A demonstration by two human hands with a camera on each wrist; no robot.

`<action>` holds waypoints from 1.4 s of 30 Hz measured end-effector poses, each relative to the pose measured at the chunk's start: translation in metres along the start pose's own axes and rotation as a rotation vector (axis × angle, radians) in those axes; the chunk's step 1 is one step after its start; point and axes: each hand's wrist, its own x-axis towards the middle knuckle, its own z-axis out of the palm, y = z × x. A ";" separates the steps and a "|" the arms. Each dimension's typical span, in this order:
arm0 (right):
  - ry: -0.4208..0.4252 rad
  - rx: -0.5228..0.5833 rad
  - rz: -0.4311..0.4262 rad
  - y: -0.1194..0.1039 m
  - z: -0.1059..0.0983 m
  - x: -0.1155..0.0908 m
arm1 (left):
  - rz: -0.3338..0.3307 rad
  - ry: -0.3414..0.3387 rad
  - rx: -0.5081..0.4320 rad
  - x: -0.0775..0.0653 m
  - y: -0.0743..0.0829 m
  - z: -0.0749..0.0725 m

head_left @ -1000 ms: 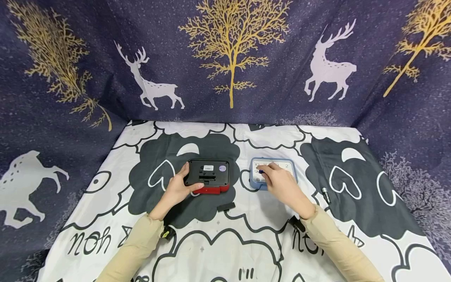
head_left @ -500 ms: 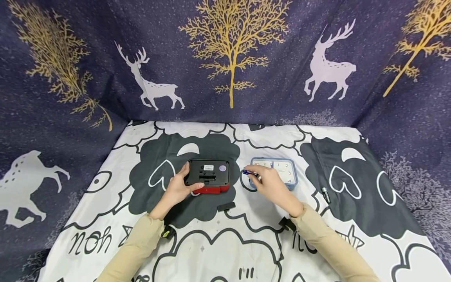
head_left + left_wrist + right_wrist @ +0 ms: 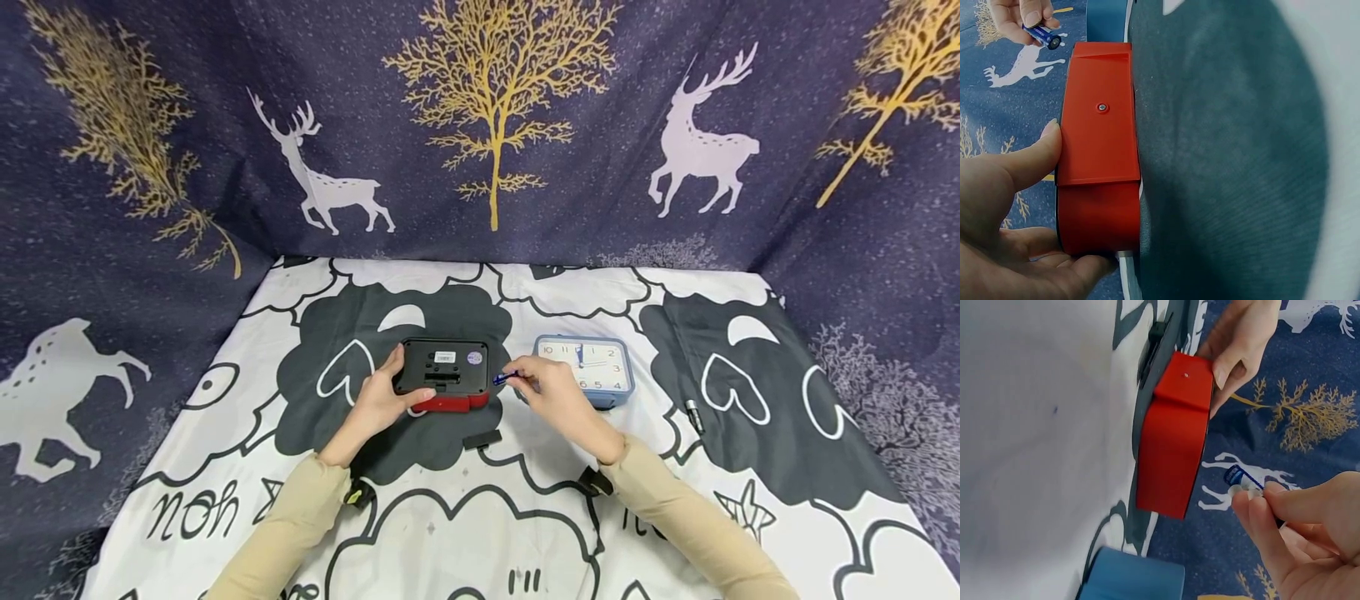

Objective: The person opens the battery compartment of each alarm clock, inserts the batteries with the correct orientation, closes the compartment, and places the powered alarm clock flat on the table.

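A red alarm clock (image 3: 444, 405) lies face down with its black back up and a slot in the back uncovered. My left hand (image 3: 381, 393) holds it by its left end, the thumb on the near edge of the back. Between the thumb and fingers of my right hand (image 3: 553, 395) is a blue battery (image 3: 504, 378), just right of the red clock and apart from it. The right wrist view shows the battery (image 3: 1242, 479) tilted in the fingertips. The clock's face is hidden against the cloth.
To the right a blue alarm clock (image 3: 603, 364) lies face up, partly behind my right hand. A small black cover (image 3: 482, 439) lies nearer me, below the red clock. Another battery (image 3: 694, 416) lies farther right on the patterned cloth (image 3: 525, 525).
My right hand has moved left with the battery, from over the blue clock to beside the red clock. The blue clock's dial now shows more. My left hand has stayed put.
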 end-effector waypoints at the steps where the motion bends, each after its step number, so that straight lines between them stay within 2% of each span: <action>1: -0.002 0.001 0.005 0.000 0.001 0.000 | -0.001 -0.001 0.000 0.000 0.000 0.000; 8: -0.031 0.021 0.014 -0.006 0.011 0.003 | -0.002 0.002 -0.007 0.000 0.000 0.001; 18: -0.064 -0.005 -0.082 -0.011 0.025 0.012 | -0.002 0.006 -0.001 0.001 -0.001 0.002; 27: -0.128 -0.015 -0.087 -0.014 0.030 0.017 | 0.002 0.009 -0.001 0.001 -0.002 0.002; 35: -0.170 0.011 -0.085 -0.012 0.042 0.025 | 0.003 0.012 0.007 0.002 -0.002 0.002; 42: -0.181 -0.011 -0.094 -0.012 0.049 0.027 | -0.004 0.005 0.005 0.002 -0.002 0.002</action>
